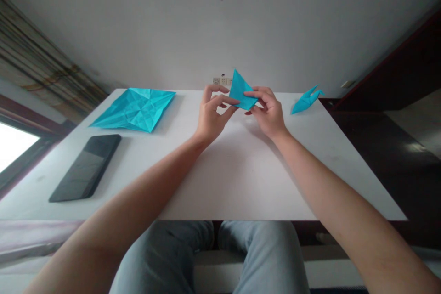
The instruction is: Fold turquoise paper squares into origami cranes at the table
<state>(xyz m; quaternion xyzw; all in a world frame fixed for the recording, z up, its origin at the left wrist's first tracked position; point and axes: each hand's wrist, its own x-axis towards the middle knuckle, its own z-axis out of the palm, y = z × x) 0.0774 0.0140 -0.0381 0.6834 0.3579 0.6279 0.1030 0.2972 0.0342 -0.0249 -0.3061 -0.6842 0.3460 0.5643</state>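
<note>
Both hands hold a small folded piece of blue paper above the far middle of the white table. My left hand pinches its left edge between thumb and fingers. From the right, my right hand grips the lower right part, fingers curled over it. The paper's point sticks upward.
A creased, unfolded blue paper sheet lies flat at the far left. A dark phone lies face up nearer on the left. A finished blue origami figure sits at the far right. My knees show below the table's front edge.
</note>
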